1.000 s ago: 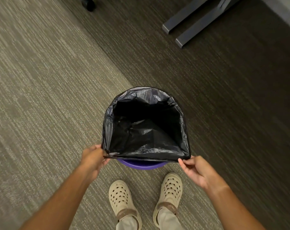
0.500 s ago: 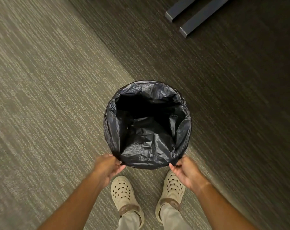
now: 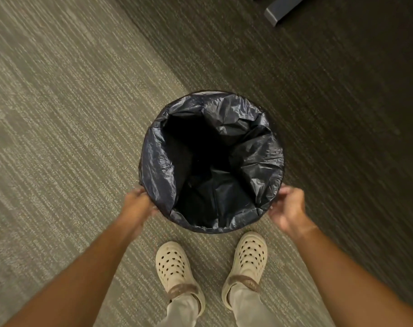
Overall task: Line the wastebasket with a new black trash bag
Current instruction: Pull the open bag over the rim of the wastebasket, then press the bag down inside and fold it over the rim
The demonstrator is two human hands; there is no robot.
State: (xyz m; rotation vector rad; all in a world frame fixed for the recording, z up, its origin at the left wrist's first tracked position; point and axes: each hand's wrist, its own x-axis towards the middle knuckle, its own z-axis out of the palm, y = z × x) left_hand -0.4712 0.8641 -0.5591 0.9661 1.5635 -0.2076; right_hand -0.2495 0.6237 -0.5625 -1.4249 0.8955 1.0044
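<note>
A round wastebasket stands on the carpet in front of my feet, fully covered by a black trash bag (image 3: 255, 156) whose mouth is folded over the whole rim. The bag hangs open inside, crinkled and shiny. My left hand (image 3: 137, 206) grips the bag's folded edge at the near-left side of the rim. My right hand (image 3: 287, 207) pinches the bag's edge at the near-right side. The basket's own wall is hidden under the plastic.
Two cream perforated clogs (image 3: 174, 270) stand just behind the basket. The carpet is lighter grey (image 3: 59, 114) on the left and dark (image 3: 342, 114) on the right. A grey metal furniture foot (image 3: 281, 8) shows at the top right.
The bag's near edge, held stretched straight above the purple rim, has been pulled down over it. My hands moved apart to the sides of the rim. The purple rim is now hidden.
</note>
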